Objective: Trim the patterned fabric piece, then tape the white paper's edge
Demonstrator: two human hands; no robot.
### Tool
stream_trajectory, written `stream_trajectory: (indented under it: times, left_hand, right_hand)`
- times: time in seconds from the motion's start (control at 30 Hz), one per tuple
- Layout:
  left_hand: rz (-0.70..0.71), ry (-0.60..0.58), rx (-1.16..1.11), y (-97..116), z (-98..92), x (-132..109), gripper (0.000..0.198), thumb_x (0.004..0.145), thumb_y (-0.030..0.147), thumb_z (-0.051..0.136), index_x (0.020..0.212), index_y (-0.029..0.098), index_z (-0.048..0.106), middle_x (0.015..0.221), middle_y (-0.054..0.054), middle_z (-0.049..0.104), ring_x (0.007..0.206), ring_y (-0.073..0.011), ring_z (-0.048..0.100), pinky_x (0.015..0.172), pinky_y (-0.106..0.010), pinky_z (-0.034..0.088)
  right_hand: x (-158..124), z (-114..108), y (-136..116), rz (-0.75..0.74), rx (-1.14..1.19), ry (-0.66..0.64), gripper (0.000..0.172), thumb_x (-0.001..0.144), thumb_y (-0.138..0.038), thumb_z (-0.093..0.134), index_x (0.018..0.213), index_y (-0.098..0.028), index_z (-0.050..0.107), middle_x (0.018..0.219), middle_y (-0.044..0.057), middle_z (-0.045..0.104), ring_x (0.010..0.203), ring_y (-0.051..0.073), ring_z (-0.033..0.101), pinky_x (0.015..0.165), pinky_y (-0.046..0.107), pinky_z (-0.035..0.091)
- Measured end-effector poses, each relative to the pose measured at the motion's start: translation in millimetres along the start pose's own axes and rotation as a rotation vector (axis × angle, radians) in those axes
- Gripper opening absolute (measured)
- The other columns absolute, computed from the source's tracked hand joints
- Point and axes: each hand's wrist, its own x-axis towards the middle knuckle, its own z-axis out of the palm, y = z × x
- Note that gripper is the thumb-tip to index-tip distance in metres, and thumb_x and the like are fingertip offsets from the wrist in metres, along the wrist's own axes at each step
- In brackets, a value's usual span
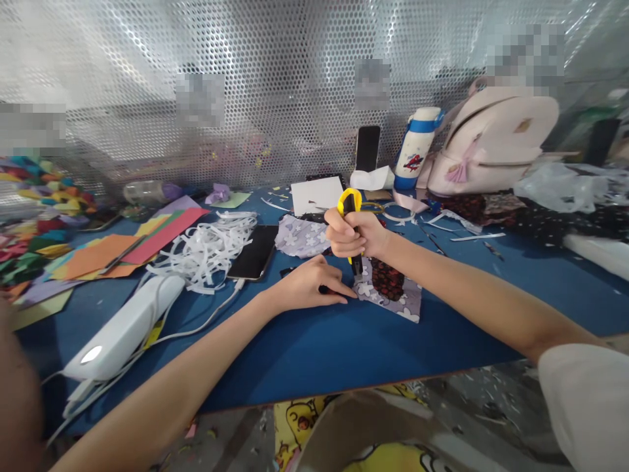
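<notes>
My right hand (352, 235) is closed in a fist round a yellow and black utility knife (350, 203), held upright with its blade end down on a lilac flowered fabric piece (400, 303). A dark red patterned scrap (387, 278) lies on that fabric. My left hand (309, 285) lies flat on the blue table (344, 347), fingers stretched toward the fabric's left edge, with something small and dark under the fingertips.
A black phone (254, 253), a pile of white paper strips (209, 249), a white power bank with cable (122, 331), coloured paper sheets (128, 249), another flowered fabric (301, 237), a white card (317, 195), a bottle (415, 147) and a pink backpack (496, 141) crowd the table.
</notes>
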Motion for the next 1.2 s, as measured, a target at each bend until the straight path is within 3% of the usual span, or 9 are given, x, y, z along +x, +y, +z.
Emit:
stream_trajectory:
  times: [0.37,0.6,1.2]
  left_hand:
    - [-0.014,0.029,-0.044,4,-5.9,-2,0.027,0.100,0.040,0.059,0.113,0.024,0.077,0.080,-0.002,0.070,0.072,-0.0124,0.060,0.084,-0.031,0.036]
    - [-0.006,0.021,-0.041,4,-4.3,-1,0.034,0.102,0.045,0.052,0.115,0.024,0.076,0.081,-0.003,0.070,0.072,-0.0123,0.060,0.091,-0.032,0.038]
    - [0.015,0.036,-0.052,4,-3.9,-2,0.033,0.102,0.045,0.053,0.112,0.025,0.077,0.082,-0.004,0.070,0.074,-0.0140,0.061,0.089,-0.032,0.042]
  right_hand:
    - [-1,6,-7,-0.076,-0.001,0.059,0.029,0.081,-0.019,0.057,0.060,-0.019,0.037,0.046,-0.011,0.026,0.034,0.002,0.010,0.032,0.010,0.021]
    - [2,4,-1,-0.094,-0.008,0.037,0.021,0.081,-0.012,0.049,0.063,-0.019,0.041,0.047,-0.011,0.029,0.034,0.003,0.012,0.031,0.010,0.023]
    - [2,2,7,-0.132,0.001,0.113,0.019,0.083,-0.011,0.049,0.065,-0.019,0.046,0.047,-0.010,0.028,0.035,0.003,0.013,0.034,0.009,0.026]
